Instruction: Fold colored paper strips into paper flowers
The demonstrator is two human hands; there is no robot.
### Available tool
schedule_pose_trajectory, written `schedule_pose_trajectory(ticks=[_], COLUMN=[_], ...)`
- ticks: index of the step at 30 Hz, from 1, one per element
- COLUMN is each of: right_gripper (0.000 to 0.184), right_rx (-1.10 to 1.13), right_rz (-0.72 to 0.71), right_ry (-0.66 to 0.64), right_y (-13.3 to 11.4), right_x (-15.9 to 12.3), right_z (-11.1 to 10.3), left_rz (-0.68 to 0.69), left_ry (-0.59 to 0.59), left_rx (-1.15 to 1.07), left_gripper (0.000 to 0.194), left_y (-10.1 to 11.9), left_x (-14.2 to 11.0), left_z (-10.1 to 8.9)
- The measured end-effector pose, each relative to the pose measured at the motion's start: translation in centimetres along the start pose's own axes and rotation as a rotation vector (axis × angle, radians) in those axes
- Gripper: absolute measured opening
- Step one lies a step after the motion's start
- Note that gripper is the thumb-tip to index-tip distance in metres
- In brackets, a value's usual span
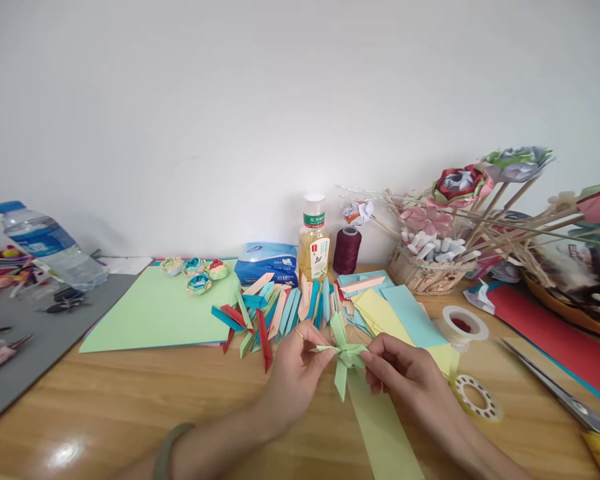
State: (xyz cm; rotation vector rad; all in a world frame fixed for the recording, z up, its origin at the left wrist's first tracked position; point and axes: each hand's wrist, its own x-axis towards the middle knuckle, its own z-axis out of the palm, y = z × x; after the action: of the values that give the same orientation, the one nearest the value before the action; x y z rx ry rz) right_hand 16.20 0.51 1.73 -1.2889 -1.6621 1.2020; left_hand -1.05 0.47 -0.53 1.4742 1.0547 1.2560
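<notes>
Between my two hands is a light green folded paper piece (350, 356) with several pointed arms and a raised, folded middle. My left hand (303, 363) pinches its left arm between thumb and fingers. On the other side my right hand (397, 367) pinches the right arm the same way. One arm points up and another hangs down over the table. Beneath it lies a pale green paper strip (383, 427), running toward the front edge. Just beyond my hands is a heap of folded paper strips (280, 307) in blue, red, green and peach.
Farther left, green paper sheets (145, 313) carry several small paper flowers (199, 281). A tissue pack (267, 262), a drink bottle (314, 243) and a thread spool (347, 252) stand by the wall. Rightward are tape rolls (480, 399), scissors (560, 390) and a basket (430, 273) of paper flowers.
</notes>
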Motion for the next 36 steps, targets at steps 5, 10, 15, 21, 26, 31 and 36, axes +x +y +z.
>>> schedule_pose_trajectory(ticks=[5,10,15,21,26,31,36], right_gripper=[0.034,0.019,0.020,0.006,0.006,0.006,0.004], right_rx=[0.120,0.066,-0.230,-0.271,-0.260,-0.282,-0.298], right_rz=[-0.052,-0.200,-0.387,-0.443,-0.511,-0.558,-0.621], right_ry=[0.091,0.222,0.184,0.198,0.169,0.156,0.125], right_y=[0.3,0.0,-0.6,-0.5,-0.7,-1.0,-1.1], right_x=[0.3,0.5,0.1,0.0,-0.2,-0.2,-0.1], right_z=[-0.9,-1.4,-0.8,-0.4,-0.1,0.0,-0.1], left_rz=[-0.022,-0.126,-0.105,-0.050,-0.207,-0.264,-0.280], left_ry=[-0.008,-0.024,-0.043,-0.118,-0.074,-0.065,-0.108], left_rx=[-0.144,-0.313,-0.310,-0.270,-0.332,-0.362,-0.447], left_gripper=[0.020,0.025,0.023,0.022,0.028,0.029,0.023], left_y=[0.0,-0.2,0.0,0.4,0.3,0.4,0.9], left_x=[0.5,0.9,0.9,0.8,0.7,0.6,0.5], left_z=[-0.3,-0.6,-0.5,-0.3,-0.2,-0.2,-0.2])
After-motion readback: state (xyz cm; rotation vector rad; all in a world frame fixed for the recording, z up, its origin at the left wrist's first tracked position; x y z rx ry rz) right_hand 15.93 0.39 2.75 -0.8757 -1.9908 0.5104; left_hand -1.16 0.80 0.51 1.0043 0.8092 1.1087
